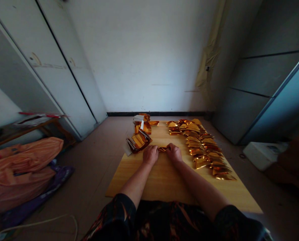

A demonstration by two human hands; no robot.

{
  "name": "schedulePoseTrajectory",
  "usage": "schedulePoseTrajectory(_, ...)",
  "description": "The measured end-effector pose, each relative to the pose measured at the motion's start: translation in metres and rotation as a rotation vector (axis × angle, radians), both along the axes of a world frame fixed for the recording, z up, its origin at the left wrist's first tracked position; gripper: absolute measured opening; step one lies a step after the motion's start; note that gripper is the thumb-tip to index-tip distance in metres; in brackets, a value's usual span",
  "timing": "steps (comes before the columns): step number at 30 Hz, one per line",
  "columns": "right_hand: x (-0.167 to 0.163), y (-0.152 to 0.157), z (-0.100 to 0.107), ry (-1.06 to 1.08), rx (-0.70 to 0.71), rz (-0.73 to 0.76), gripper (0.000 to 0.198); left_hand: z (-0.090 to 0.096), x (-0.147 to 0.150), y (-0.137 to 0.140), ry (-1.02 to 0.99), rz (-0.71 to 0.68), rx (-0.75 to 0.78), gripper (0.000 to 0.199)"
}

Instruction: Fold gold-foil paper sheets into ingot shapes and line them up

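Between my two hands stretches a piece of gold foil paper (162,149), low over the wooden table. My left hand (151,154) is closed round its left end, and my right hand (174,153) grips the right end. The fingers hide both ends, so how it is folded there does not show. Just left of my left hand lies a stack of gold foil sheets (139,140), with more foil bundles (145,127) behind it. To the right of my right hand, folded gold foil pieces (193,144) lie in overlapping rows.
The wooden table (131,174) stands before a white wall (144,67). Grey cabinets (61,63) rise at the left. Orange cloth (26,167) lies heaped on the left, near a pale cable (39,224). A white box (258,155) sits on the floor at right.
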State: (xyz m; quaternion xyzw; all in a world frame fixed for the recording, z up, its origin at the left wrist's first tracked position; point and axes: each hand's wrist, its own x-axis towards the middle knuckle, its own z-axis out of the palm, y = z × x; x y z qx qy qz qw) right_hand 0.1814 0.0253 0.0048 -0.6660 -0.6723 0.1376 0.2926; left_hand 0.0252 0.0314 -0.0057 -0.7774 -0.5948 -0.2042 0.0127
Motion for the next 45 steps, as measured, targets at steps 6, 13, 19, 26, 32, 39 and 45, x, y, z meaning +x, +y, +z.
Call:
schedulePoseTrajectory(6, 0.001, 0.002, -0.003, 0.009, 0.022, -0.014, 0.017, 0.001, 0.003, 0.001, -0.071, 0.015, -0.017, 0.019)
schedulePoseTrajectory(13, 0.001, 0.003, -0.007, 0.026, 0.009, -0.026, 0.014, 0.002, 0.005, 0.002, -0.154, 0.032, -0.016, 0.017)
schedulePoseTrajectory(19, 0.0, 0.008, -0.013, 0.002, 0.074, -0.059, 0.014, 0.001, 0.008, 0.004, -0.203, 0.024, -0.032, 0.02)
schedulePoseTrajectory(26, 0.001, 0.011, -0.016, 0.027, 0.079, -0.065, 0.013, 0.001, 0.009, 0.005, -0.225, 0.028, -0.043, 0.022)
schedulePoseTrajectory(32, 0.003, 0.01, -0.013, 0.021, 0.063, -0.043, 0.012, 0.001, 0.008, 0.004, -0.249, 0.062, -0.052, 0.02)
schedulePoseTrajectory(39, 0.0, 0.009, -0.008, -0.004, -0.013, -0.094, 0.018, 0.001, 0.009, 0.005, -0.353, 0.071, -0.094, 0.024)
schedulePoseTrajectory(45, -0.001, 0.008, -0.005, -0.072, -0.065, -0.109, 0.025, 0.0, 0.01, 0.006, -0.39, 0.065, -0.077, 0.025)
